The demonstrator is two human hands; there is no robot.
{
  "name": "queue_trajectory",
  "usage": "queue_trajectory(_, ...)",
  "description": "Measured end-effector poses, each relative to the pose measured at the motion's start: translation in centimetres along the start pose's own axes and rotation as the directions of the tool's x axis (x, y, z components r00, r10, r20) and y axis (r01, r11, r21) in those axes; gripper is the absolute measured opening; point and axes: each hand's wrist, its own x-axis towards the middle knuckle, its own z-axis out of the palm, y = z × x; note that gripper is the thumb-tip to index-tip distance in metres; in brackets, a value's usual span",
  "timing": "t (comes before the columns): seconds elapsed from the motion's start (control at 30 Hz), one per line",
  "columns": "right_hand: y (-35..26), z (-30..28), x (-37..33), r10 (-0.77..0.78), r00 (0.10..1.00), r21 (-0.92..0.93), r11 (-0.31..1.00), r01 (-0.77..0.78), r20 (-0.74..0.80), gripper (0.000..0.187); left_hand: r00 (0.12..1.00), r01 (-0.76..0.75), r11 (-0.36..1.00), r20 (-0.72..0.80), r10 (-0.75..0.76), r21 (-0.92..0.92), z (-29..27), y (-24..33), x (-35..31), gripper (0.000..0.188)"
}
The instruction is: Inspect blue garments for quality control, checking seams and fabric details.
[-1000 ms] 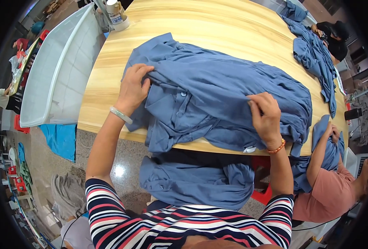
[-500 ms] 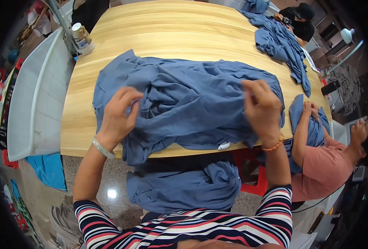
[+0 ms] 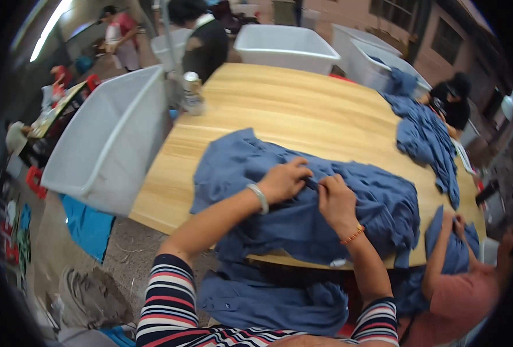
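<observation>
A blue-grey garment (image 3: 256,159) lies crumpled over the near part of the wooden table, partly hanging over the front edge. Over its middle, my left hand (image 3: 284,182) has its fingers bent down around a bit of the cloth. Close beside it, my right hand (image 3: 337,202) pinches a small raised fold of the same garment. My two hands face each other with a short span of cloth between them. A small white object (image 3: 338,263) rests by the front edge, too blurred to name. Below the edge, a blue-grey garment with buttons (image 3: 274,303) lies by my lap.
A bare stretch of wooden table (image 3: 303,104) extends beyond the garment. To the left stand a spray can (image 3: 192,92) and a large white bin (image 3: 117,144). More blue-grey garments (image 3: 421,136) lie at the right, where a co-worker in a pink shirt (image 3: 459,298) handles cloth.
My hands, apart above the garment before, have come together and taken hold of cloth at its middle. My view has tilted up and turned left, bringing more of the room in.
</observation>
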Motion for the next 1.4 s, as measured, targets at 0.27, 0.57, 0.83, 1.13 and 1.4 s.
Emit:
queue_trajectory(0.27,-2.0,-1.3,1.0,0.115,0.962,0.624,0.74,-0.249,0.248,0.007,0.995,0.099,0.94,0.012,-0.101,-0.328,-4.1,2.0,-0.9,0.026)
queue_trajectory(0.57,-2.6,-1.5,0.1,-0.103,0.991,0.382,0.922,0.062,0.088,0.019,0.998,-0.051,0.995,0.029,0.049,0.085,-3.9,3.8,-2.0,0.019)
queue_trajectory(0.83,-2.5,-2.0,-0.3,-0.205,0.978,0.289,0.935,0.204,-0.028,0.018,1.0,0.028,0.983,-0.002,-0.029,0.182,-3.2,4.9,-1.0,0.014)
queue_trajectory(1.13,-3.0,-2.4,-1.2,-0.078,0.996,0.322,0.945,0.058,0.048,0.012,0.997,-0.038,0.946,-0.05,0.057,0.322,-2.6,5.1,-1.9,0.013)
queue_trajectory(1.4,-4.2,-2.1,1.2,0.024,0.936,0.728,0.622,-0.29,0.352,0.014,0.952,-0.188,0.813,-0.102,0.289,0.551,-4.5,2.7,-0.7,0.005)
